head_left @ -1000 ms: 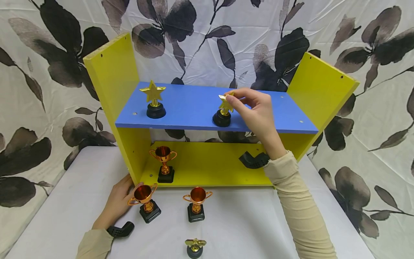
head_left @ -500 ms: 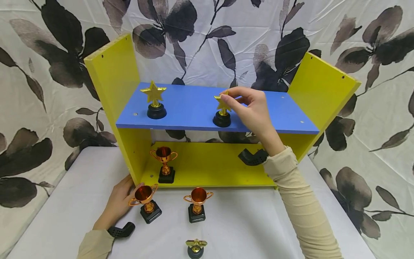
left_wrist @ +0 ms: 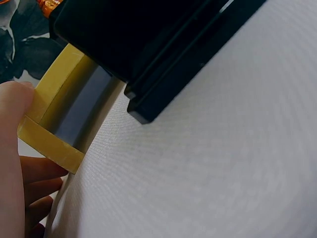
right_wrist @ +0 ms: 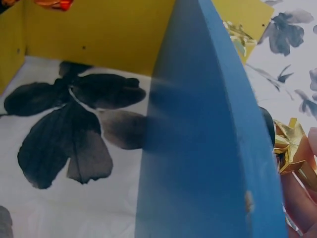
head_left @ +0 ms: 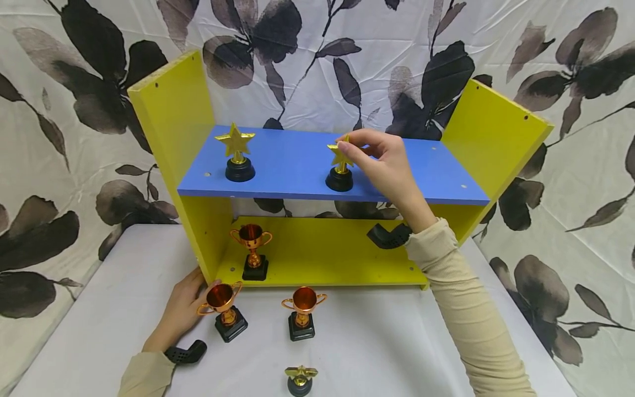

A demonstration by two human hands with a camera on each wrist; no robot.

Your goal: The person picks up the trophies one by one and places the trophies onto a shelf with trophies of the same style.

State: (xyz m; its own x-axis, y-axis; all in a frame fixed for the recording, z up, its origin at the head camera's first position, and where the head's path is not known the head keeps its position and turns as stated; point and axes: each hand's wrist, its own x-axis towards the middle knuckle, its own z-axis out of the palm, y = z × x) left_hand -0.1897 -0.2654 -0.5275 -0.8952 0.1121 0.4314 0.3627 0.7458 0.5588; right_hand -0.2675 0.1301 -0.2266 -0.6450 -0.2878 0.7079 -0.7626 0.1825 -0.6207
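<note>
On the blue upper board [head_left: 288, 160], my right hand [head_left: 389, 162] pinches the gold star of a star trophy [head_left: 339, 180] between thumb and fingers. Its round black base stands upright on the board, near the front edge. The right wrist view shows the same gold star [right_wrist: 292, 144] between my fingers, beyond the board. Down at the lower left, my left hand [head_left: 179, 309] grips the front edge of the yellow side panel [left_wrist: 49, 101], thumb on one face and fingers on the other. A copper cup trophy [head_left: 220, 300] stands on the table right beside that hand.
Another star trophy [head_left: 238, 165] stands at the left of the blue board. A cup trophy [head_left: 254, 253] is on the yellow bottom board [head_left: 327, 253]. On the white table [head_left: 377, 342] are one more cup trophy [head_left: 302, 311] and a small star trophy [head_left: 299, 380].
My right hand has shifted slightly left with the star trophy, which was tilted and now stands upright. The left hand keeps its place.
</note>
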